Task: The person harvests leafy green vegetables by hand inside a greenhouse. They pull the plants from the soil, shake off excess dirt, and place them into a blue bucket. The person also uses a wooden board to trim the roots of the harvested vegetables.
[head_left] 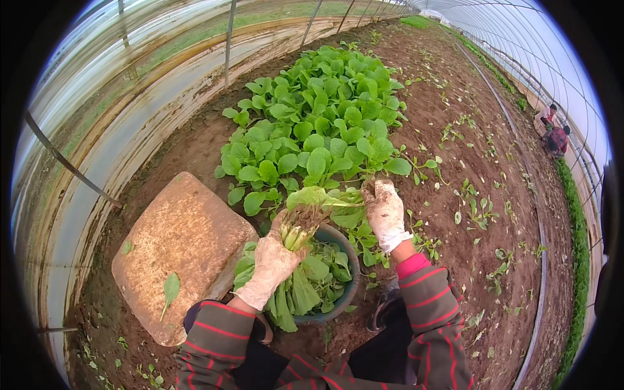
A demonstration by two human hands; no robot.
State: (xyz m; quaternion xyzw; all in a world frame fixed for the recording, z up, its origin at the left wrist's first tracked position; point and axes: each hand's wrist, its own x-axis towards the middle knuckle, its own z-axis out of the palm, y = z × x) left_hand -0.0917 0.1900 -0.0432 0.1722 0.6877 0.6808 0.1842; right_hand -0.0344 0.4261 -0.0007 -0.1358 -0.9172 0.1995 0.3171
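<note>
My left hand (272,260), in a soiled white glove, is closed round a bunch of leafy greens (296,235). Their pale stem bases and muddy roots point up, and the leaves hang down over a round tub (355,268). More loose green leaves (330,265) lie inside it. To the right, my right hand (385,209), also gloved and muddy, has its fingers closed on a leafy green plant (344,199). That plant's leaves stretch left toward the bunch's roots. The right fingertips are partly hidden.
A dense patch of growing greens (325,110) stands just ahead. At left lies a muddy, block-shaped slab (182,240) with a loose leaf on it. Scattered plants dot the soil (455,214). A thin hose (543,279) runs along the right. Two people (554,133) crouch far right.
</note>
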